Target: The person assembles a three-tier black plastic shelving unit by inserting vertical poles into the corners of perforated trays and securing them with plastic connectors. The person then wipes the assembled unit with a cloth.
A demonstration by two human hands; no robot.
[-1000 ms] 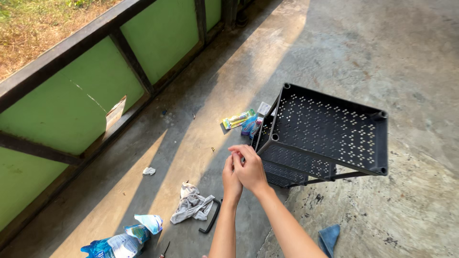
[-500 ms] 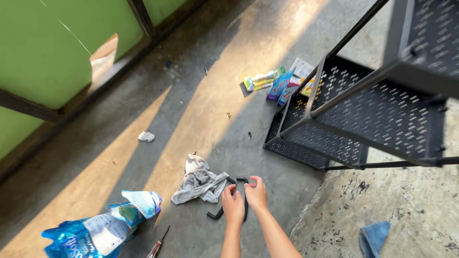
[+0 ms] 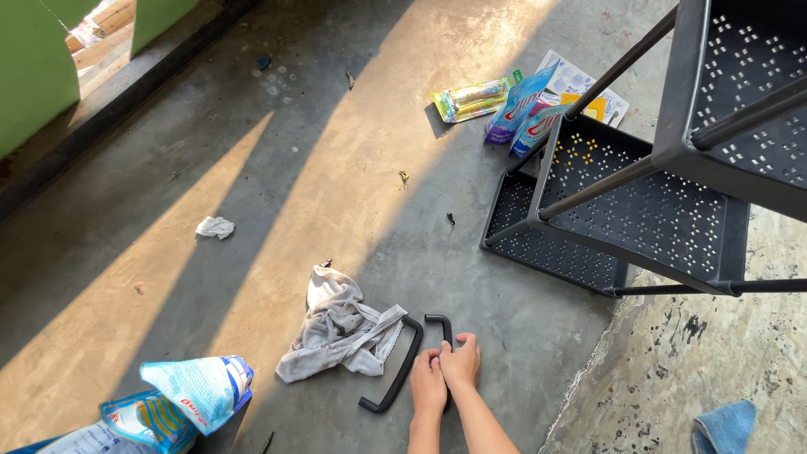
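1. Head view: your left hand [image 3: 427, 382] and right hand [image 3: 461, 363] are down at the concrete floor [image 3: 336, 185], pressed side by side, both with fingers curled onto a short black bent bar [image 3: 441, 324] that lies on the floor, its hooked end showing just above your knuckles.
2. Just left of your hands lies a longer black curved handle [image 3: 397, 366], untouched, with one end beside a crumpled grey rag [image 3: 340, 328].
3. To the right stands a black perforated shelf rack [image 3: 639, 193], well apart from your hands.
4. Colourful packets [image 3: 513, 105] lie on the floor beyond the rack.
5. A blue and white plastic bag [image 3: 181, 399] sits at the lower left, and a small white scrap [image 3: 215, 226] lies farther up.
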